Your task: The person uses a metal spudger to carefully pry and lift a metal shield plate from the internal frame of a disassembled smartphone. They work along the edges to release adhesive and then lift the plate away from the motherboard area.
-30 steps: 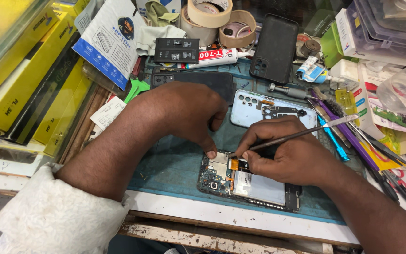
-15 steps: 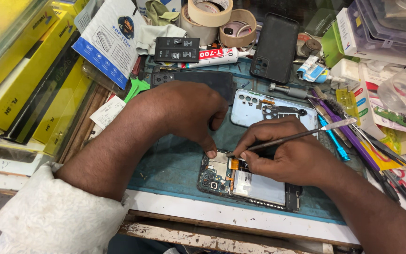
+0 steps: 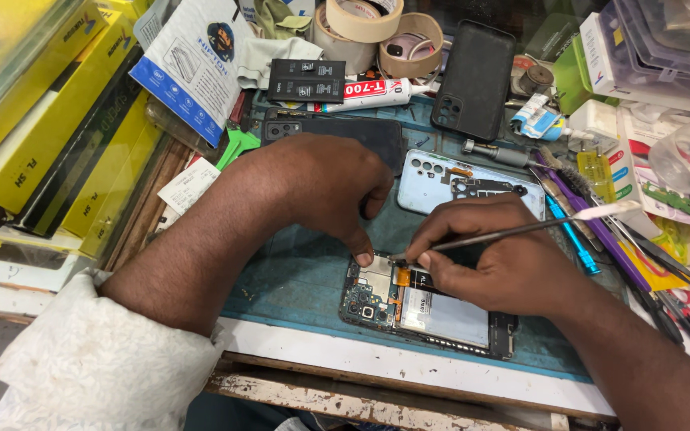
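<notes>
An opened phone [image 3: 433, 311] lies back-up on the blue-green work mat [image 3: 297, 271], its circuit board and battery exposed. My left hand [image 3: 321, 187] presses a fingertip on the phone's top edge. My right hand [image 3: 497, 255] grips a thin metal pry tool [image 3: 521, 227] like a pen, the tip touching the board near an orange flex cable. The tool's white flat end points up to the right.
A light-blue phone back cover [image 3: 441, 179] lies just behind my hands, a black case [image 3: 473, 80] and a dark phone [image 3: 345, 132] beyond. Tape rolls [image 3: 377, 28], a glue tube [image 3: 377, 92], screwdrivers and tweezers [image 3: 600, 231] crowd the right. Yellow boxes [image 3: 49, 136] stack left.
Hardly anything differs. My right hand and the tool's tip have shifted slightly on the board; my left fingertip stays pressed on the phone.
</notes>
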